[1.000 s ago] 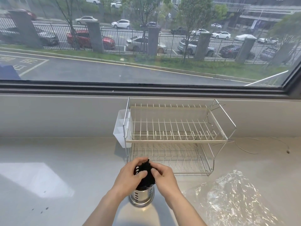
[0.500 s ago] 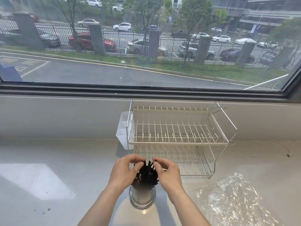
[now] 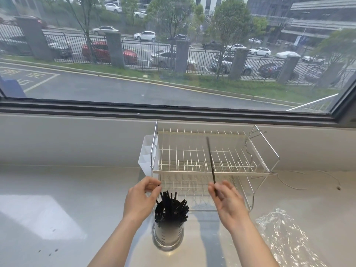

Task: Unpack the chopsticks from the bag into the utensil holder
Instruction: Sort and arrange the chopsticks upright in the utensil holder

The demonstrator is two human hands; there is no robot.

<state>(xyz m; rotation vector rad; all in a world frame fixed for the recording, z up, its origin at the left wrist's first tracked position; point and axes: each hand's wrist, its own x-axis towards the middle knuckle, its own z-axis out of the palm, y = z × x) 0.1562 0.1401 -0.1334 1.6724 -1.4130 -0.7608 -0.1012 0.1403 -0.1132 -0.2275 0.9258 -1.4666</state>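
One thin, stiff, light black chopstick [image 3: 211, 164] is pinched low by the right hand [image 3: 228, 204], prob. slippery; another in the perforated steel holder [image 3: 168, 235] is pinched at its tip by the left hand [image 3: 139, 201].

The chopsticks [image 3: 170, 206] are plain black, bunched in a utensil holder [image 3: 168, 237] of shiny silver metal, which is marked with rows of small dark slots round its wall. One more black chopstick [image 3: 211, 162] is seen to the right of the utensil holder. Behind the utensil holder, a dish rack [image 3: 210, 166] is made of pale cream and silvery wire in a grid pattern, with a translucent white caddy [image 3: 147, 158] on its left side. The table [image 3: 67, 189] is glossy off-white, with a few small dark specks to the left of the utensil holder. To its right, the bag [image 3: 289, 241] is clear and crinkled, flecked with bright white glints.
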